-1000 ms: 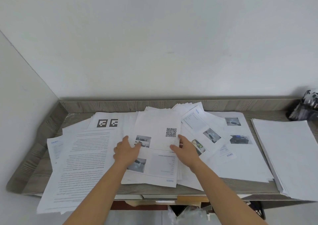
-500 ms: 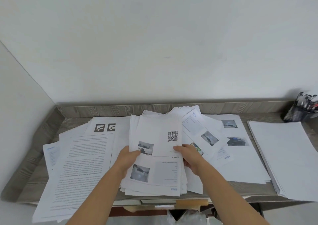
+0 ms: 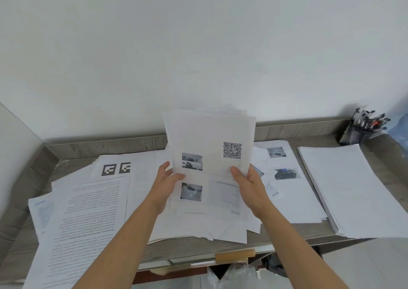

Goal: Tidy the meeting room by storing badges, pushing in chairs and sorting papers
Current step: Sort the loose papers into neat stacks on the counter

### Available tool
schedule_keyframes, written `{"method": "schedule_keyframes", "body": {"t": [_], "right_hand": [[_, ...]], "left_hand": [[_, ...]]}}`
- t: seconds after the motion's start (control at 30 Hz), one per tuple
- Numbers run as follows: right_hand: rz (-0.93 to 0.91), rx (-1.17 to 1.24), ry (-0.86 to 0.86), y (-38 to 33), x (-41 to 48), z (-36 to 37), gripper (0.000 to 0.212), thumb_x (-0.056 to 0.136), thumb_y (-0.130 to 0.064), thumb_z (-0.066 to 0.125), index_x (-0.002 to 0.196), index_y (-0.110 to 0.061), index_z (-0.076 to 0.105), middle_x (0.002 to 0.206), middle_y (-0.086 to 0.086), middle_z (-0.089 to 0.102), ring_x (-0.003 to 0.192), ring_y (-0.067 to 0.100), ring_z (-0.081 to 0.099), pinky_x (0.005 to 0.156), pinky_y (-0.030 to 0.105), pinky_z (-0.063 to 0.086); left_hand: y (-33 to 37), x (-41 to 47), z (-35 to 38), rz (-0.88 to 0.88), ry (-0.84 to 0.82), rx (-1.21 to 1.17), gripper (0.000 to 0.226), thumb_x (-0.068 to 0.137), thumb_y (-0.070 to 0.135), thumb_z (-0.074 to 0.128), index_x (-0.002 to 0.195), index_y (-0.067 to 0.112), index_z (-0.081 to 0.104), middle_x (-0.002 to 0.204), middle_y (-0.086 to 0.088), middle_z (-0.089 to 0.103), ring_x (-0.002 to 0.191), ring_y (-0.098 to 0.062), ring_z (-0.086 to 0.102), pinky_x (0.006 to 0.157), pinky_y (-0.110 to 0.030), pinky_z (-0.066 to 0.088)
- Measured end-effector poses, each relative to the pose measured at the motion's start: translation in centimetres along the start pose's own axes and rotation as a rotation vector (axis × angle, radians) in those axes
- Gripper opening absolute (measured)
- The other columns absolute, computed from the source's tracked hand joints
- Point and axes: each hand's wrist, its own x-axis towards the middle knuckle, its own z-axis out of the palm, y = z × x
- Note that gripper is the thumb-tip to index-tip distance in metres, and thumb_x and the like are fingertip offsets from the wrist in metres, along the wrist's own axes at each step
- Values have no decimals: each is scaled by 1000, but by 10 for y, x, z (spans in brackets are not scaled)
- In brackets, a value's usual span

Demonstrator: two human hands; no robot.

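Head view: your left hand (image 3: 164,181) and right hand (image 3: 247,183) pinch a sheaf (image 3: 212,138) by its sides, fingers (image 3: 166,167) behind, raised left of the pen cup (image 3: 357,131). One neat pile (image 3: 353,189) lies below the cup. Loose sheets (image 3: 92,211) on the tabletop (image 3: 220,248) remain unsorted.

Two bare hands, the left hand (image 3: 164,183) and the right hand (image 3: 248,183), share one sheaf of white printed papers (image 3: 209,134); its top sheet carries one black QR code (image 3: 232,150) and two small grey photographs (image 3: 192,161). One grey wood-grain bench (image 3: 198,249) bears one neat stack of blank white paper (image 3: 348,189), one dark mesh pen cup (image 3: 353,135) whose pens are too crowded to count, two black square markers (image 3: 108,169) on a single sheet, one dense text page (image 3: 88,211), and two darker photographs (image 3: 284,173) on a sheet at the right
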Motion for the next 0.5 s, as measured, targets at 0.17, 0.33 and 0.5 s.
{"method": "schedule_keyframes", "body": {"t": [0.17, 0.33, 0.5], "right_hand": [[-195, 105, 49, -31, -7, -11, 26, 97, -14, 53, 116, -22, 68, 108, -8, 73, 100, 15, 67, 77, 21, 55], [-188, 173, 190, -21, -11, -21, 36, 85, -13, 52, 118, -20, 65, 106, -11, 73, 102, 8, 66, 78, 17, 52], [-131, 125, 202, -1, -17, -30, 42, 96, 2, 48, 124, -29, 57, 116, -13, 67, 114, 9, 60, 90, 24, 49]], "left_hand": [[41, -9, 25, 232, -47, -142, 43, 89, -1, 59, 126, 22, 57, 117, 2, 70, 111, -20, 64, 88, -35, 50], [51, -24, 50, 412, -19, -132, 41, 87, -3, 58, 125, 14, 57, 119, -1, 68, 109, -14, 64, 89, -27, 51], [35, -35, 63, 389, -70, 17, 39, 92, -7, 53, 123, 17, 56, 113, -1, 69, 102, -10, 67, 75, -18, 53]]}}
